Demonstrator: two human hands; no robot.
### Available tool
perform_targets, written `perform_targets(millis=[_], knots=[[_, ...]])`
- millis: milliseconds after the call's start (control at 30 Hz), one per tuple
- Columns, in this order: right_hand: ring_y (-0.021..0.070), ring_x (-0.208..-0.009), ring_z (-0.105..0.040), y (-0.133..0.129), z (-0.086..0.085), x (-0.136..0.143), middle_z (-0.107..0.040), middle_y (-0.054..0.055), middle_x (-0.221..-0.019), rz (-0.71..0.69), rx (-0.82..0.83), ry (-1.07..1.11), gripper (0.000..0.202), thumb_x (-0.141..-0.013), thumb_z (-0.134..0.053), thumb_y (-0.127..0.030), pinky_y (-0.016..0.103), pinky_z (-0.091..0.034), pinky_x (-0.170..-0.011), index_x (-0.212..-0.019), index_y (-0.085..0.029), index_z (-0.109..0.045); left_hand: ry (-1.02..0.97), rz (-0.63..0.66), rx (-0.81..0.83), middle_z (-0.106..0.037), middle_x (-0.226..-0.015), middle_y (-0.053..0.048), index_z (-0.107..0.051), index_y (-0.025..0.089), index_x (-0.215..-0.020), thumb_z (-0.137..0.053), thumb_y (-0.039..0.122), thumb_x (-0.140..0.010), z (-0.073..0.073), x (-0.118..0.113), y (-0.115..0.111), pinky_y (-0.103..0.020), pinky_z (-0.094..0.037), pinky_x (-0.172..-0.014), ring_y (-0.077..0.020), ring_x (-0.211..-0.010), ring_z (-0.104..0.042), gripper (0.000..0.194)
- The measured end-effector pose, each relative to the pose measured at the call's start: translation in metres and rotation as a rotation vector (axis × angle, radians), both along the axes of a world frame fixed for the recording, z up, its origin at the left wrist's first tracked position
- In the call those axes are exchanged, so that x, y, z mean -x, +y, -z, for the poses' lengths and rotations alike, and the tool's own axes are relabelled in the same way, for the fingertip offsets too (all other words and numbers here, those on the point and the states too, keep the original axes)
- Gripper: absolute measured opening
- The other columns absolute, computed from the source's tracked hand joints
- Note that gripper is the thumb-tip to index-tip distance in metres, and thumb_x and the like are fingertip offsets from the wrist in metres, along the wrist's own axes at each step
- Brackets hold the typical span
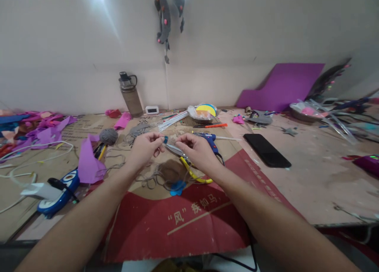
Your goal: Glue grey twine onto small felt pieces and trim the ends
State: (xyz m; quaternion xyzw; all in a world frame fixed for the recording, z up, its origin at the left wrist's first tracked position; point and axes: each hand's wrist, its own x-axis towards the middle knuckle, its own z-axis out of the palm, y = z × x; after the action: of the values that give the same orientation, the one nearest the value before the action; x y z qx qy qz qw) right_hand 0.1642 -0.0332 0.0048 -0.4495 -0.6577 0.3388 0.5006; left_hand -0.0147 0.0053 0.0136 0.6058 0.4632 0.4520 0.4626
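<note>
My left hand (148, 145) pinches a small dark teal piece (166, 139) between thumb and fingertips. Close beside it, my right hand (194, 147) has thumb and forefinger pressed together; whatever lies between them is too small to make out. Beneath the hands are yellow-handled scissors or pliers (194, 176), partly covered by the right hand. Loose grey yarn (152, 179) lies in loops on the cardboard, and a bright blue scalloped piece (177, 188) rests at its front. Just behind my right hand sits a blue glue gun (209, 139).
Red-printed cardboard (183, 224) covers the table's front. A black phone (267, 150) lies to the right. On the left are a grey yarn ball (108, 136), purple felt (90, 161) and a blue power strip (60, 193). A bottle (131, 98) and a bowl (195, 117) stand behind.
</note>
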Motion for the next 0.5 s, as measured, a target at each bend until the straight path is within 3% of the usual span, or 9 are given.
perform_targets(millis=[233,333,400,500], knots=[[0.0109,-0.065,-0.047,-0.002,-0.009,-0.008,-0.057,-0.001,-0.071,0.069,0.025,-0.059,0.014,-0.079,-0.059,-0.032,0.026,-0.036,-0.062,-0.08,-0.019,-0.063,-0.047,-0.158,-0.108,-0.061,-0.052,-0.001,-0.063,0.014,-0.078,-0.064,0.026,-0.074,-0.005,0.025,0.023,-0.017,-0.029,-0.035,-0.0056,-0.034,-0.041,0.013],[0.0094,-0.06,-0.042,-0.004,-0.019,-0.012,-0.054,-0.002,-0.07,-0.014,0.127,0.095,0.017,-0.077,-0.062,-0.036,0.024,-0.033,-0.056,-0.076,-0.019,-0.06,-0.218,-0.288,-0.121,-0.057,-0.051,0.0,-0.06,0.014,-0.069,-0.063,0.017,-0.071,-0.014,0.037,0.032,-0.016,-0.029,-0.034,-0.0063,-0.036,-0.046,0.005],[0.0077,-0.054,-0.034,-0.006,-0.026,-0.014,-0.049,-0.004,-0.065,-0.095,0.224,0.217,0.021,-0.074,-0.065,-0.04,0.024,-0.027,-0.05,-0.074,-0.02,-0.058,-0.334,-0.348,-0.119,-0.055,-0.054,0.001,-0.059,0.013,-0.066,-0.062,0.012,-0.07,-0.019,0.044,0.038,-0.014,-0.029,-0.035,-0.0082,-0.045,-0.055,0.006],[0.0056,-0.049,-0.024,-0.011,-0.034,-0.017,-0.041,-0.006,-0.06,-0.203,0.32,0.357,0.025,-0.07,-0.07,-0.042,0.024,-0.018,-0.046,-0.073,-0.02,-0.057,-0.402,-0.418,-0.073,-0.054,-0.055,0.001,-0.057,0.013,-0.065,-0.06,0.011,-0.07,-0.021,0.052,0.043,-0.013,-0.03,-0.035,-0.0074,-0.047,-0.056,0.006]])
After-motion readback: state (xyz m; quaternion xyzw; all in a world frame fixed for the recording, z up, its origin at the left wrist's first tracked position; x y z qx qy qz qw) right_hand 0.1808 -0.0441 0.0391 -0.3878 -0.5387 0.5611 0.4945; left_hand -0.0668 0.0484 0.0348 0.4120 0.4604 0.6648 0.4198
